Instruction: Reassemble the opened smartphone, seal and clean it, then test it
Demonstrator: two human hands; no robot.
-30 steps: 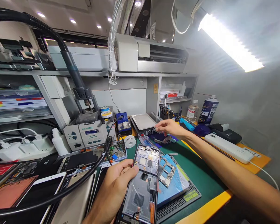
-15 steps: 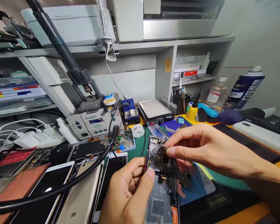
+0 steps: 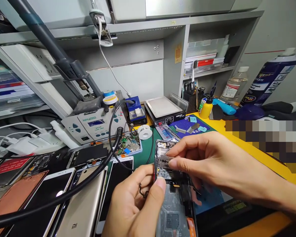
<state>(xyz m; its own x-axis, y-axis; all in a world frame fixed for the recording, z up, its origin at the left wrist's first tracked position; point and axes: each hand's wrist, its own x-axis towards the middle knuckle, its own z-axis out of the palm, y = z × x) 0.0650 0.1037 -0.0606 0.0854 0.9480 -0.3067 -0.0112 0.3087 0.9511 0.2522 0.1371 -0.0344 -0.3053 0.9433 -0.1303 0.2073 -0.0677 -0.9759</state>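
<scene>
An opened phone frame (image 3: pixel 174 204) lies upright in my left hand (image 3: pixel 140 200), its thumb on the left edge and its fingers curled behind. Over the upper part of the frame, my right hand (image 3: pixel 199 161) has thumb and index finger nearly together at a small dark part with light lettering (image 3: pixel 165 162). The fingertips partly hide that part. An orange piece (image 3: pixel 191 227) shows low on the frame's right side. Below my right hand lies a blue surface (image 3: pixel 209 199), partly covered.
Several phones, one gold (image 3: pixel 84 204), lie at the left under a thick black hose (image 3: pixel 88 177). Behind stand a hot-air station (image 3: pixel 98 125), a parts tray (image 3: pixel 129 144), a solder spool (image 3: pixel 145 132) and a heating plate (image 3: pixel 164 108). A yellow bottle (image 3: pixel 206 109) stands at the right.
The view has shifted and come closer to the bench. My right fingertips have moved slightly left over the frame, and a lettered surface now shows beside them.
</scene>
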